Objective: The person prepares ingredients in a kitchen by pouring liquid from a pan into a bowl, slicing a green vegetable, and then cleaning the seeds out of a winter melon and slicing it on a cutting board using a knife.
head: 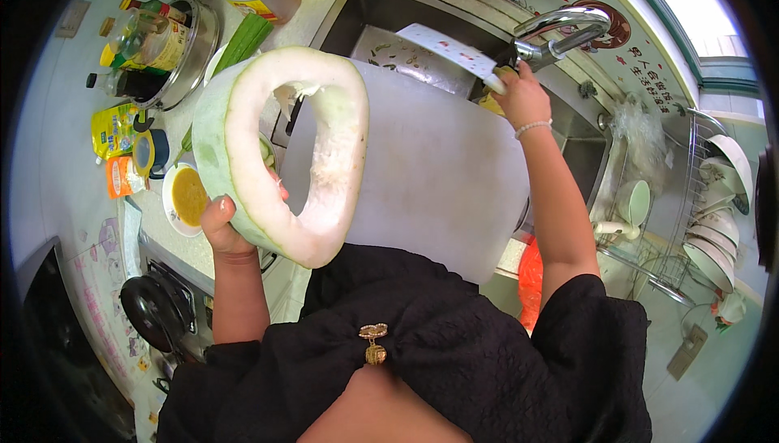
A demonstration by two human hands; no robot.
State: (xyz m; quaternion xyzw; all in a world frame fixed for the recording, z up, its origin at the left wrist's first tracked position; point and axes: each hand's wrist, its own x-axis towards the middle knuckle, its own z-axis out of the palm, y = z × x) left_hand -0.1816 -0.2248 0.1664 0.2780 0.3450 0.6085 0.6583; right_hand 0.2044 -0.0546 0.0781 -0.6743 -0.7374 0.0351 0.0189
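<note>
A thick ring of winter melon (341, 157), pale green outside and white inside with its core hollow, is held up close to the camera by my left hand (224, 224). The thumb presses on the rind and fingertips show through the hole. My right hand (524, 96) grips the handle of a white-bladed, patterned kitchen knife (450, 48) beside the faucet (551, 47). The blade points left over the sink (359, 2). Between my arms lies a white cutting board (426, 157), its left part hidden behind the melon.
Behind the melon are a cucumber (243, 44) and a bowl of yellow liquid (188, 196). Bottles (152, 41) stand in a steel pot (204, 53) at the left. A metal tray (420, 66) with green scraps sits in the sink. A dish rack (684, 199) holds bowls at the right.
</note>
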